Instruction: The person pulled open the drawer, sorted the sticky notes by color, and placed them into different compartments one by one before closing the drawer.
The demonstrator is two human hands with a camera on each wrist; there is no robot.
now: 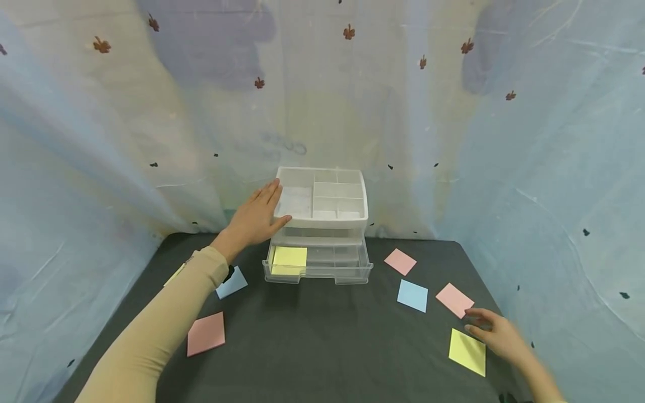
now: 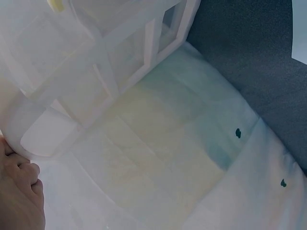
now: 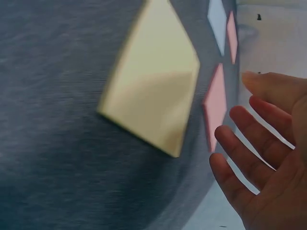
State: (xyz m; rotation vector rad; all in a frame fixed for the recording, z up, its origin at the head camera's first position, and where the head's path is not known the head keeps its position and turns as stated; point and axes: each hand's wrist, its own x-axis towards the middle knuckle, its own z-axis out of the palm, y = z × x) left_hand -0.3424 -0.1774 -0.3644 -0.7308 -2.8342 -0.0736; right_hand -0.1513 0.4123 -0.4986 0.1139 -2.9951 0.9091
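Note:
A white plastic drawer organizer [image 1: 339, 190] stands at the back of the table, its lower clear drawer [image 1: 327, 272] pulled out with a yellow sticky note pad [image 1: 289, 261] inside at the left. My left hand [image 1: 254, 218] rests against the organizer's upper left side, fingers extended and thumb along the front edge. At the right of the table my right hand [image 1: 496, 336] hovers with relaxed, spread fingers and nothing in them. Its fingertips are close to a pink sticky note pad [image 1: 454, 300], and a second yellow pad [image 3: 148, 81] lies just in front of it.
A blue pad [image 1: 412, 295] and another pink pad [image 1: 400, 261] lie right of the organizer. On the left are a blue pad [image 1: 232, 283], a darker pink pad [image 1: 206, 334] and a yellow one partly hidden by my sleeve. A patterned curtain [image 1: 322, 101] surrounds the dark table.

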